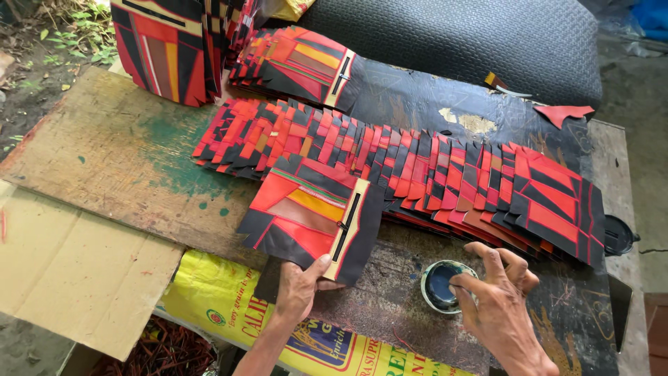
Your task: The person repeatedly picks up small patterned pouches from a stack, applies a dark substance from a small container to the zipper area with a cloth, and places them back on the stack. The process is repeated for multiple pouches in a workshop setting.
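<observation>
yellow printed sack (209, 296) under board edge, blue-red emblem, near bottom centre.

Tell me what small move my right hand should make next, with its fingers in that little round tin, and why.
Probably lift the right hand out of the small round tin and carry it to the patchwork panel that the left hand pins by its lower edge. The fingertips are dipped in the tin's dark contents, and that panel lies apart from the fanned row, apparently waiting.
</observation>
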Motion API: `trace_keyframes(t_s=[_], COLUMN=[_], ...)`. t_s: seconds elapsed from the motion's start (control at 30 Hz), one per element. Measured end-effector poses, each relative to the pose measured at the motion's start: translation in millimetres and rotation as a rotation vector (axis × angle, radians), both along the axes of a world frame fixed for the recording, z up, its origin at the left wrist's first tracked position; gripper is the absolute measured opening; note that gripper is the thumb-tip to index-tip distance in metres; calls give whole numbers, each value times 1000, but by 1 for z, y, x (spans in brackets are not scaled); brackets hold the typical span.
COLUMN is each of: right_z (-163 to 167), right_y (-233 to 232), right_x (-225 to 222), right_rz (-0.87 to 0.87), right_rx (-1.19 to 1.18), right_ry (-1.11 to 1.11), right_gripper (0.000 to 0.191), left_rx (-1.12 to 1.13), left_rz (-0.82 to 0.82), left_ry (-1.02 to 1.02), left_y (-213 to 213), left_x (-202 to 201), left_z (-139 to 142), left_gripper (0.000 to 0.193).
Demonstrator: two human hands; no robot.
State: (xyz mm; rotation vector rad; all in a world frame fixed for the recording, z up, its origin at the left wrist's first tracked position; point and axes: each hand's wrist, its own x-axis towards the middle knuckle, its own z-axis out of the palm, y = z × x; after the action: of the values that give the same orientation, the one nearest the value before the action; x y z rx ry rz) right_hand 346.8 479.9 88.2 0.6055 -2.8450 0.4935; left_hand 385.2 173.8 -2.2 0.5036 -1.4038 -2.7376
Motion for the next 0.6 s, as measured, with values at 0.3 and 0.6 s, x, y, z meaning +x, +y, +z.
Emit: trace_keyframes(t_s=[0.3, 0.6], right_z=[2, 0], right_y=[-3, 11], right_x=[8, 7], right_rz=[-180, -263], right_rx=[-218, -1324], right_ry=[-1, -517], right_gripper=[15, 8], left_rx=[402, 638], left_rz=[20, -208], left_ry=[-120, -166], left_y=[2, 51], left_x=[20, 54], left_z=[-30, -12], left_gripper=[23, 35])
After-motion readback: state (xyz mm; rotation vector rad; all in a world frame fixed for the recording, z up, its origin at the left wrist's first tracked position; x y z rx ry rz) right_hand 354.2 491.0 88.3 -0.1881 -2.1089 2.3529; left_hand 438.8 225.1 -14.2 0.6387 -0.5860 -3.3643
